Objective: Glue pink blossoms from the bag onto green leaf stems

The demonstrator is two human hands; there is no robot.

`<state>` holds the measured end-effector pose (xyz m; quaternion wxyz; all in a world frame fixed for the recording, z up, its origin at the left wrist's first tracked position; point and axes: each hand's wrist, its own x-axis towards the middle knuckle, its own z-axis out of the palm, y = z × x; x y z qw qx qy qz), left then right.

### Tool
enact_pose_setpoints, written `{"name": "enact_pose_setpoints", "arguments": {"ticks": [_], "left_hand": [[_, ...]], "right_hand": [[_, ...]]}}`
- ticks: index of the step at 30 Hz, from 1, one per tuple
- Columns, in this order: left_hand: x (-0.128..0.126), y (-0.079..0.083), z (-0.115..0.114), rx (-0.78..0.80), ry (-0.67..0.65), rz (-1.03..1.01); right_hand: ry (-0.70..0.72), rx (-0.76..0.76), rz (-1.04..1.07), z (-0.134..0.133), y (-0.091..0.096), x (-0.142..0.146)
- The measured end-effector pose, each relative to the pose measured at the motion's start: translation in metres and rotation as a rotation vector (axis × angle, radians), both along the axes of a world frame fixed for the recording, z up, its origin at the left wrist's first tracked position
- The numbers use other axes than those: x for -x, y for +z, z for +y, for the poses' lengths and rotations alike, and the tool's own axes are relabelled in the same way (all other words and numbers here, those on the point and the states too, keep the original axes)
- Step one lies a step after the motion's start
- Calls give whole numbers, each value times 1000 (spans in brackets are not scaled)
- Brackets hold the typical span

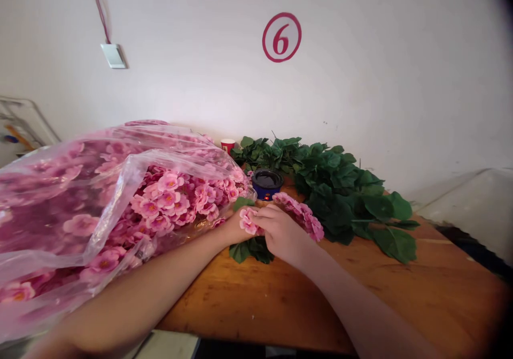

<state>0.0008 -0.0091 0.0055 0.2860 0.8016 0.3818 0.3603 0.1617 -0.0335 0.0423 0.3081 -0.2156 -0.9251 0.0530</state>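
Note:
Both my hands meet over the wooden table, near its middle. My right hand pinches a pink artificial flower. Close against it, my left hand is closed around a sprig of green artificial leaves, which show above and below the hands. The left fingers are partly hidden by the flower and the right hand. Just behind the right hand lies a row of pink flowers. A small dark blue pot with a dark inside and a red light stands beyond the hands.
On the left, a large clear plastic bag full of pink flowers covers the table. A heap of green leaves spreads along the back and right. A red and white paper cup stands near the white wall, which bears a red circled 6.

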Motion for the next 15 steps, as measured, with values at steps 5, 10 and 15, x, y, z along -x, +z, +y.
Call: {"name": "enact_pose_setpoints", "arguments": {"ticks": [5, 10, 15], "left_hand": [[1, -1, 0, -68, -111, 73], [0, -3, -2, -157, -38, 132], [-3, 1, -5, -151, 9, 144]], "right_hand": [[23, -29, -23, 3, -9, -2], [-9, -14, 5, 1, -16, 0], [-103, 94, 89, 0, -11, 3]]}}
